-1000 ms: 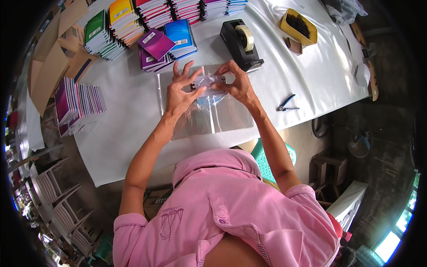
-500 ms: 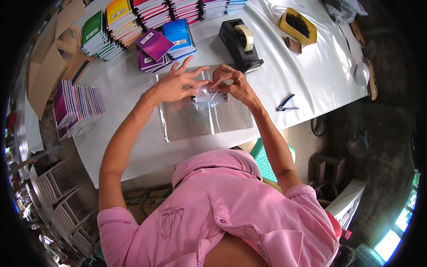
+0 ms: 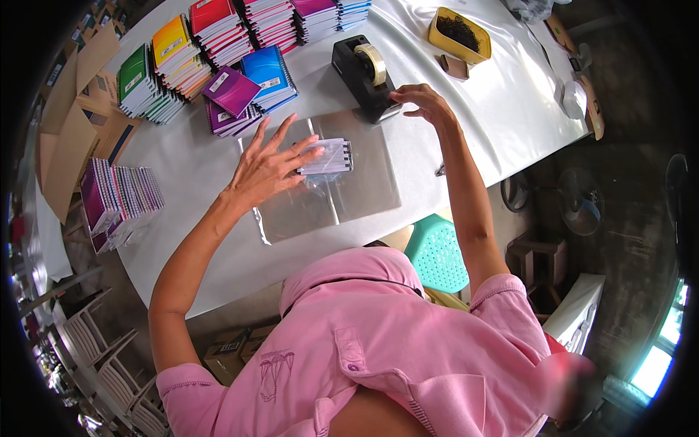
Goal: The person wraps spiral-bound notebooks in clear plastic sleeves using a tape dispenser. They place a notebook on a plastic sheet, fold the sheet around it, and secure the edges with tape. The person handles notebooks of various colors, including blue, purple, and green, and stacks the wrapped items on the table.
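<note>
My left hand has its fingers spread, with the fingertips resting on the left side of a small bundle of spiral notebooks in clear film. The bundle lies on a flat sheet of clear plastic. My right hand is at the front end of a black tape dispenser, its fingers bent at the cutter edge. Whatever is between those fingertips is too small to make out. A roll of clear tape sits in the dispenser.
Stacks of coloured notebooks stand along the far side, with a purple notebook nearer. Wrapped notebooks and a cardboard box are at left. A yellow tub holds dark bits. My right forearm mostly hides a small tool.
My right hand has left the bundle and moved up and right to the dispenser. My left hand has shifted left and spread over the bundle. The view has shifted a little.
</note>
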Motion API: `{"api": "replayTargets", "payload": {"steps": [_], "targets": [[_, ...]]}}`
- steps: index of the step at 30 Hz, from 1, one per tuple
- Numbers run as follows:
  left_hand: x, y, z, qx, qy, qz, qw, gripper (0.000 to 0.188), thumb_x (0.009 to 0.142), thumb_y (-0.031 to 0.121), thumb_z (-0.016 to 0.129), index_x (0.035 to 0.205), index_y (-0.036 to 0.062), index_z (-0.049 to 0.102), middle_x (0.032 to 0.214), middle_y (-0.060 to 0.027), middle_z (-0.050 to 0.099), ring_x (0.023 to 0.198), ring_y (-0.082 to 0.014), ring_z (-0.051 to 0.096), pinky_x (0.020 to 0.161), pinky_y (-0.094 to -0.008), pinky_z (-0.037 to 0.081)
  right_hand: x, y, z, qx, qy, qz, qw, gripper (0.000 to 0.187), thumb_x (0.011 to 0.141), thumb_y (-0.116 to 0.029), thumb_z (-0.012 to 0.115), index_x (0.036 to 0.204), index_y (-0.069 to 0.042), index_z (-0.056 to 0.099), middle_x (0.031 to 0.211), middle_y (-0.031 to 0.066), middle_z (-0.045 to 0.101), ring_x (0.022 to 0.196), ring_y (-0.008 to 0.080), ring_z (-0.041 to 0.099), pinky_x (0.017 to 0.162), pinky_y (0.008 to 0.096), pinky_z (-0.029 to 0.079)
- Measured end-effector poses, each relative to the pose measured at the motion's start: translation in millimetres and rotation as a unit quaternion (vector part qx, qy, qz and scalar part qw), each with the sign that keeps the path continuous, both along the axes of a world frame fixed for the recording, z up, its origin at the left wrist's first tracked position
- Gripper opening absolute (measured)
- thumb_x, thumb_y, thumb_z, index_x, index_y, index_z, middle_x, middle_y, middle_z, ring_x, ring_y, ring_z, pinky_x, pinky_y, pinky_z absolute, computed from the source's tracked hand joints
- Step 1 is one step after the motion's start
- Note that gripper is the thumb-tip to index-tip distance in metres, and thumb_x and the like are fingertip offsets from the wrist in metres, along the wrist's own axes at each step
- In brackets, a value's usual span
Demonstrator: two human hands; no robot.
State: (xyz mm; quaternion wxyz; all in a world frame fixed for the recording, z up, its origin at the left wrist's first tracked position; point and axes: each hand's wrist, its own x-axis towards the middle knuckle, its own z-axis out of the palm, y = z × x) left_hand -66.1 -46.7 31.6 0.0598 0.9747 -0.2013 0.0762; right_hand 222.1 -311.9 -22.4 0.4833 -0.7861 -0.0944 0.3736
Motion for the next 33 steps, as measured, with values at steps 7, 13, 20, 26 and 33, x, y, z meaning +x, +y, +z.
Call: {"api": "replayTargets", "payload": {"steps": [7, 13, 20, 26, 33], "targets": [[-4.0, -0.8, 0.4, -0.004, 0.007, 0.014, 1.0, 0.067, 0.074, 0.029, 0.073, 0.137, 0.0316, 0.049, 0.145, 0.0106, 0.043, 0.142, -0.0295, 0.024, 0.114, -0.0559, 0.017, -40.2, -24.3, -47.0, 0.389, 0.107, -0.104, 0.909, 0.017, 0.081, -0.016, 0.074, 0.091, -0.004, 0.07, 0.128, 0.0114, 0.053, 0.112, 0.0227, 0.052, 0.096, 0.042, 0.043], [-1.5, -2.1, 3.4, -0.018, 0.015, 0.003, 1.0, 0.07, 0.072, 0.025, 0.074, 0.137, 0.0288, 0.049, 0.144, 0.0124, 0.043, 0.142, -0.0282, 0.024, 0.114, -0.0556, 0.018, -69.5, -26.5, -35.3, -0.203, -0.396, -0.096, 0.89, 0.02, 0.069, -0.023, 0.079, 0.076, -0.006, 0.074, 0.126, 0.0127, 0.052, 0.12, 0.033, 0.042, 0.096, 0.0525, 0.035], [-6.6, -1.8, -1.8, -0.011, 0.003, 0.007, 1.0, 0.067, 0.074, 0.025, 0.074, 0.136, 0.0251, 0.05, 0.144, 0.0131, 0.042, 0.141, -0.0268, 0.025, 0.114, -0.0553, 0.019, -188.5, 13.5, 56.2, 0.156, 0.111, -0.153, 0.97, 0.023, 0.083, -0.022, 0.073, 0.087, -0.001, 0.066, 0.062, -0.0068, 0.04, 0.054, 0.0034, 0.034, 0.05, 0.0199, 0.027], [-6.9, -4.5, 2.5, 0.0, 0.014, -0.002, 1.0, 0.07, 0.073, 0.023, 0.074, 0.138, 0.0258, 0.048, 0.145, 0.0128, 0.04, 0.141, -0.0277, 0.025, 0.113, -0.0572, 0.019, -259.1, 55.4, 48.1, 0.166, 0.129, -0.231, 0.95, 0.025, 0.081, -0.015, 0.075, 0.07, 0.0, 0.059, 0.058, -0.0023, 0.045, 0.045, 0.0043, 0.033, 0.04, 0.0238, 0.021], [1.9, -6.2, 8.8, -0.025, 0.075, 0.028, 0.997, 0.062, 0.079, 0.033, 0.07, 0.137, 0.0244, 0.049, 0.145, 0.0048, 0.043, 0.14, -0.0309, 0.027, 0.113, -0.056, 0.019, -276.7, 62.7, 23.8, 0.159, 0.057, -0.291, 0.942, 0.029, 0.083, -0.021, 0.075, 0.07, -0.001, 0.059, 0.057, -0.0041, 0.045, 0.045, 0.0034, 0.033, 0.039, 0.0217, 0.021]]}}
